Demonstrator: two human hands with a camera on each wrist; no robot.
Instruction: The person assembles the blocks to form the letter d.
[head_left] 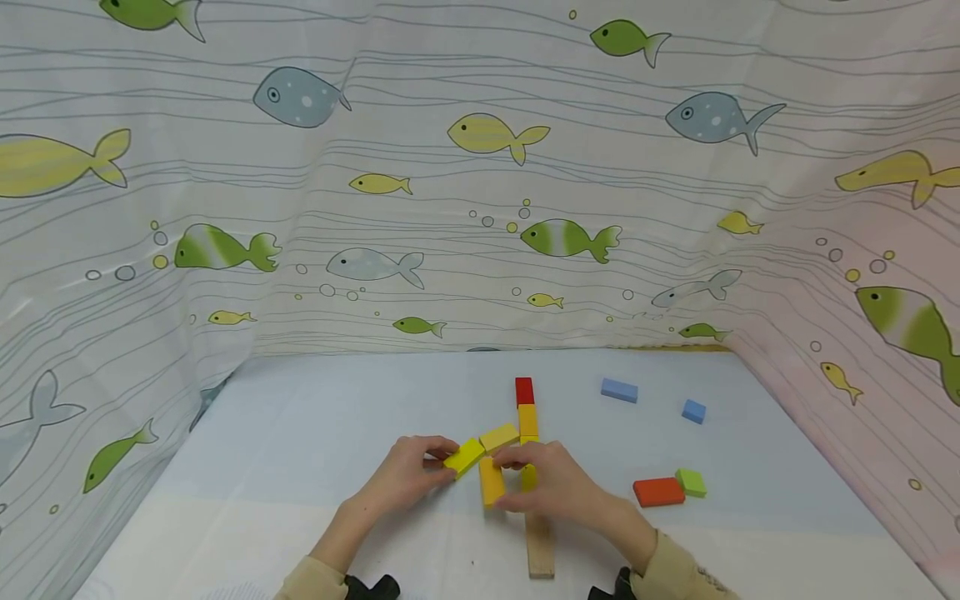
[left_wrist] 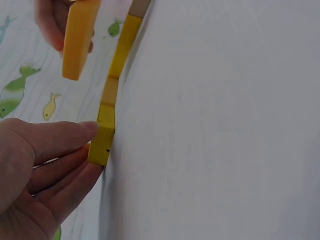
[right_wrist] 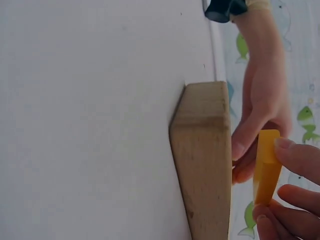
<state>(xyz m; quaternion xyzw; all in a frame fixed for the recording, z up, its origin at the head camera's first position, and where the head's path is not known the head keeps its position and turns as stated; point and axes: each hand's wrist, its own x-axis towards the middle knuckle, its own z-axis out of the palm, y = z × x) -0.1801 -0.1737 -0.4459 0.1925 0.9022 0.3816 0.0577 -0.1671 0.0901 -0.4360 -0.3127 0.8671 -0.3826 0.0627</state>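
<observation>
My left hand [head_left: 408, 473] pinches a bright yellow block [head_left: 464, 457] between thumb and fingers; the left wrist view shows this block [left_wrist: 101, 145] low on the table. An orange-yellow block [head_left: 491, 485] is gripped by my right hand [head_left: 561, 485], and in the right wrist view the block [right_wrist: 267, 167] is raised off the surface. Between the bright yellow block and the central column lies a pale yellow block [head_left: 500, 438], slanting up to the right. The column runs from a red block [head_left: 524, 391] through an orange one [head_left: 528, 420] and yellow [head_left: 529, 477], partly behind my right hand, to a wooden plank [head_left: 540, 550].
To the right lie a long blue block [head_left: 619, 390], a small blue block [head_left: 693, 411], a red-orange block [head_left: 659, 492] and a light green block [head_left: 691, 482] touching it. A fish-patterned curtain [head_left: 435, 283] hangs behind and beside the white table [head_left: 315, 400].
</observation>
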